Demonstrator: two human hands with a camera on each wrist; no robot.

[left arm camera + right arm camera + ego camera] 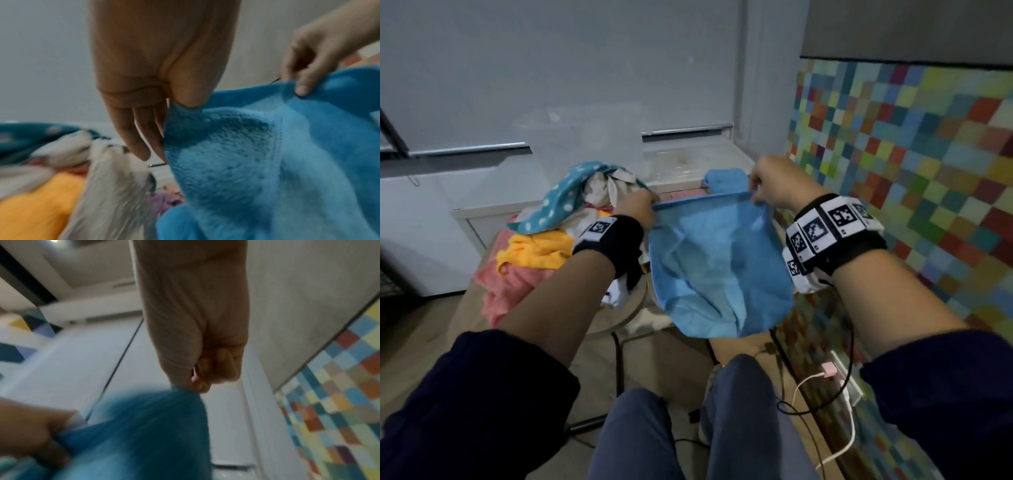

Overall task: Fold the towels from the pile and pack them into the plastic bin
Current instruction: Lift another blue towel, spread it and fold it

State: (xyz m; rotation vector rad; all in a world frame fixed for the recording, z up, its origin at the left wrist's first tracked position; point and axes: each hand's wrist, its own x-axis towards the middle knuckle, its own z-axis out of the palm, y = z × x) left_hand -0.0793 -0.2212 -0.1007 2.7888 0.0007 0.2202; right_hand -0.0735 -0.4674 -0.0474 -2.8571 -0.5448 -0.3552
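A light blue towel (719, 263) hangs in the air between my hands, its top edge stretched level. My left hand (638, 207) pinches its top left corner between thumb and fingers, as the left wrist view shows (180, 104). My right hand (765, 185) pinches the top right edge, with a flap of towel folded over behind it. The right wrist view shows that pinch (195, 384) on the blurred blue towel (144, 426). The pile (544, 233) lies to the left: a teal dotted towel, white, yellow and pink ones. A clear plastic bin (585, 137) stands behind the pile.
The pile rests on a round wooden stool (626, 308) in front of my knees. A white low cabinet (688, 164) runs along the back wall. A multicoloured checkered surface (911, 171) fills the right side. Cables and a charger (828, 371) lie on the floor at lower right.
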